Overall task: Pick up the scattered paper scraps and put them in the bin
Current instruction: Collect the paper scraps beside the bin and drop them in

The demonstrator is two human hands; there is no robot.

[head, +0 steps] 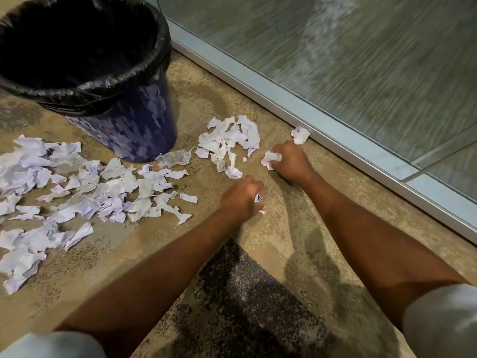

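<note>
The right hand point(289, 161) was clenched around a crumpled white paper scrap point(271, 158), low on the speckled tan floor point(278, 228) near the metal door frame point(258, 81). The left hand point(241, 197) gripped small white scraps point(258, 197). More torn white paper scraps point(227, 140) lay just beyond both fists, beside the dark blue bin with black liner point(124, 125).

No text, label, brand or number can be read here. Several of the paper scraps point(85, 192) on the floor carry faint printed or written lines, for instance the small strip point(188, 197) lying apart at the right edge of the big scatter and the piece point(233, 172) nearest the left hand, but the marks are too small and blurred to make out as words. The blue bin point(129, 125) and its black liner point(85, 81) show no lettering or sign.
</note>
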